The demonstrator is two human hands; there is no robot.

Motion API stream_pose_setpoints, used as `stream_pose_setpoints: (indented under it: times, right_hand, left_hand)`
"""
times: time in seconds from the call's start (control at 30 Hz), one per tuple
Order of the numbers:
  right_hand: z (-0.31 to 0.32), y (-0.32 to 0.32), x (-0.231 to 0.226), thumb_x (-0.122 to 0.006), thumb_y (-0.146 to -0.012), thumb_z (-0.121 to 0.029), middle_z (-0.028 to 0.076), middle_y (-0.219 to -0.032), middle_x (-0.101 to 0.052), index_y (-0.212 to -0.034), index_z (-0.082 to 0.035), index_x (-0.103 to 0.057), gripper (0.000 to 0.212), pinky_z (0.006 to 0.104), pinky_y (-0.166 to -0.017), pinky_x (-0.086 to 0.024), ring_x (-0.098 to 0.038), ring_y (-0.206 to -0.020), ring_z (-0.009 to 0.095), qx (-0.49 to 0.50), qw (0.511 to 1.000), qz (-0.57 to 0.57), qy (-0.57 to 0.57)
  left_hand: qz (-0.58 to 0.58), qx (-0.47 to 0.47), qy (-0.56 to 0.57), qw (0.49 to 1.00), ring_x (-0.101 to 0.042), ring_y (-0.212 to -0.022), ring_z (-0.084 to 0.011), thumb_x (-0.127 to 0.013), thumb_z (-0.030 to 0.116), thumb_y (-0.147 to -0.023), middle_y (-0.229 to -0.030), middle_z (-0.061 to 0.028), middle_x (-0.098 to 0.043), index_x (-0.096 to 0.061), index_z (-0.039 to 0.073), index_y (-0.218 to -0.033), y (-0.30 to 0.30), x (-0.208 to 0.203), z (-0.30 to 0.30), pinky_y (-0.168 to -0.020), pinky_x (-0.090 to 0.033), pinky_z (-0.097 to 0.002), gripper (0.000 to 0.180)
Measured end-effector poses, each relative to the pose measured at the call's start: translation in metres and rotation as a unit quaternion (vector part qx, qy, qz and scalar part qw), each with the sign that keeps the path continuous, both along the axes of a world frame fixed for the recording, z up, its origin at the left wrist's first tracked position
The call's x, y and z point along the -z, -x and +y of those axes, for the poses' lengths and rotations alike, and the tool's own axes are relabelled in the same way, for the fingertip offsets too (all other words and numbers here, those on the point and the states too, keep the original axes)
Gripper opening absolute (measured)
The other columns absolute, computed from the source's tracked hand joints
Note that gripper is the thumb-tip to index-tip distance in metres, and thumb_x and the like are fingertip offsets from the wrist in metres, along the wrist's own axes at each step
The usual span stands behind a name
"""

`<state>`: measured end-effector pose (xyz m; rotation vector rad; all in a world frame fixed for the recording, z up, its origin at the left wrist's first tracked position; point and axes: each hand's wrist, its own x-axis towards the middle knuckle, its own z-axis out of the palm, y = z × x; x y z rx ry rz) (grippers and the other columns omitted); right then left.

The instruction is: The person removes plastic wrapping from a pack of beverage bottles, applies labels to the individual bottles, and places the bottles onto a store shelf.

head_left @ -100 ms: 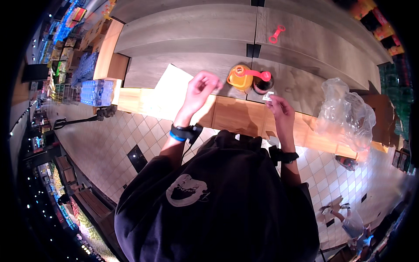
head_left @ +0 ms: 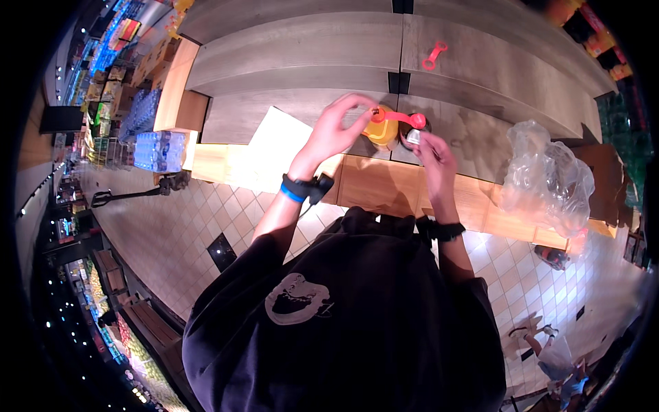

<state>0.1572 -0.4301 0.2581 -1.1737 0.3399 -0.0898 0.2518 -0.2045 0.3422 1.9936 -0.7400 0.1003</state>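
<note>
Two bottles stand side by side on the lowest grey shelf, a yellow one point(head_left: 379, 135) and a dark one point(head_left: 408, 128). A red carry handle point(head_left: 397, 117) links them at their necks. My left hand point(head_left: 336, 132) is beside the yellow bottle, thumb and fingers apart near its cap; whether they touch it I cannot tell. Between the fingertips of my right hand point(head_left: 438, 159) is a small white sticker point(head_left: 413, 136), held in front of the dark bottle and partly covering it. A white sheet point(head_left: 276, 147) lies left of the bottles, by my left forearm.
Another red carry handle point(head_left: 434, 55) lies on the upper shelf. Crumpled clear plastic bags point(head_left: 542, 175) sit to the right, beside a cardboard box point(head_left: 601, 178). Packs of bottled water point(head_left: 159, 150) and a pallet jack point(head_left: 141, 190) are at the left. Another person point(head_left: 557, 357) is far off at lower right.
My left hand has moved right and away from me, up to the yellow bottle, its fingers spreading. My right hand has brought the sticker left, closer to the dark bottle.
</note>
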Motion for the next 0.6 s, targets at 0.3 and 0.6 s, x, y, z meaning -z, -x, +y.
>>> stream_pose_setpoints:
  times: [0.3, 0.6]
  right_hand:
    - [0.022, -0.061, 0.028, -0.070, -0.090, 0.000, 0.011, -0.095, -0.075, -0.117, 0.004, -0.065, 0.027, 0.0262, -0.077, -0.057, -0.072, -0.084, 0.014, 0.082, 0.992, -0.006, 0.100]
    - [0.025, -0.064, 0.035, -0.074, -0.088, -0.008, 0.011, -0.092, -0.076, -0.107, -0.001, -0.070, 0.021, 0.0305, -0.078, -0.058, -0.073, -0.081, 0.017, 0.088, 0.970, -0.008, 0.227]
  left_hand:
    - [0.163, 0.134, -0.283, 0.935, -0.070, -0.098, -0.0240, -0.068, 0.035, -0.098, -0.103, -0.0107, -0.074, -0.068, 0.006, -0.112, -0.074, 0.015, -0.053, -0.086, -0.055, -0.0379, 0.032]
    - [0.222, 0.098, -0.262, 0.934, -0.072, -0.085, -0.0196, -0.077, 0.019, -0.088, -0.091, -0.0094, -0.076, -0.074, 0.005, -0.098, -0.088, 0.042, -0.055, -0.079, -0.056, -0.0340, 0.018]
